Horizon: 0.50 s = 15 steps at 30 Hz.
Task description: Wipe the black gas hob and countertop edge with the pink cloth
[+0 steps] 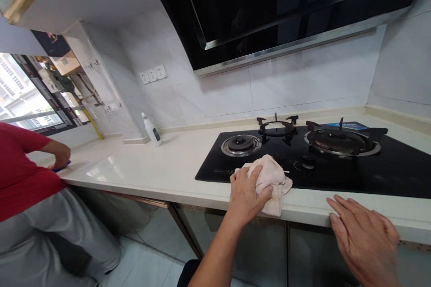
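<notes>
Wiping, by the look of it, with the left hand (247,193) closed firmly over a crumpled pale pink terry cloth (274,179), bunched on the front edge of a black glass gas hob (397,179). Next move calling for flat, even pressure across the glass, with care around the round black control knobs (308,161) just beyond the fingertips. Cloth soft and folded on itself, slightly dingy along the lower fold (hard to tell whether from dirt or shadow), with one end hanging past the glass onto the cream stone countertop (161,175) under the hand.

Right of that hand, the right hand (365,242) open, fingers spread, fingertips resting on the countertop's front edge. Ahead of the left hand, a steel-ringed gas burner (240,144) and a larger burner under a black cast-iron pan support (341,141). Well left of it, a white plastic bottle (152,131) standing upright near the wall, and farther on, a co-worker's hand (61,154) below a red T-shirt sleeve (23,154), pressing something blue (62,168) to the counter.
</notes>
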Each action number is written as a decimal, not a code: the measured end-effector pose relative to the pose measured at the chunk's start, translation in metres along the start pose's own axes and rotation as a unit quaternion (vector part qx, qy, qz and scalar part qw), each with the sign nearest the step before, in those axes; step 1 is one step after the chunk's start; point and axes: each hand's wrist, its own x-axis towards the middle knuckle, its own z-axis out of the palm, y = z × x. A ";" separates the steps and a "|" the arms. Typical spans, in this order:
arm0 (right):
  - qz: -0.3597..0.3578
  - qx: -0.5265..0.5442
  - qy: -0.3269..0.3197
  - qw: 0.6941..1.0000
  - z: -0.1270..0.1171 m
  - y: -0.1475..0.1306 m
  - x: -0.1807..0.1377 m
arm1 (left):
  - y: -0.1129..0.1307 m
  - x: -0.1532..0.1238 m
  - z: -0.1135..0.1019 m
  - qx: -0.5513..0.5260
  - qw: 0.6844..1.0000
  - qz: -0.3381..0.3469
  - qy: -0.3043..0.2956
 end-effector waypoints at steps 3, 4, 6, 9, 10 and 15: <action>-0.004 -0.002 0.002 1.000 0.000 0.001 -0.001 | -0.001 0.000 0.001 -0.002 1.000 0.000 0.001; -0.005 -0.004 0.000 1.000 0.001 0.001 -0.001 | -0.001 0.000 0.001 -0.004 1.000 0.000 0.001; -0.006 -0.006 -0.002 1.000 0.001 0.002 -0.001 | -0.002 0.001 0.002 -0.007 1.000 0.001 -0.002; -0.006 -0.005 0.004 1.000 0.002 0.003 0.000 | 0.001 0.004 0.004 -0.009 1.000 -0.002 -0.023; -0.007 -0.006 0.008 1.000 0.001 0.002 0.000 | 0.003 0.005 0.006 -0.009 0.999 -0.003 -0.032; -0.019 -0.021 0.028 0.999 0.002 0.001 0.001 | 0.015 0.012 0.016 -0.017 0.998 0.008 -0.060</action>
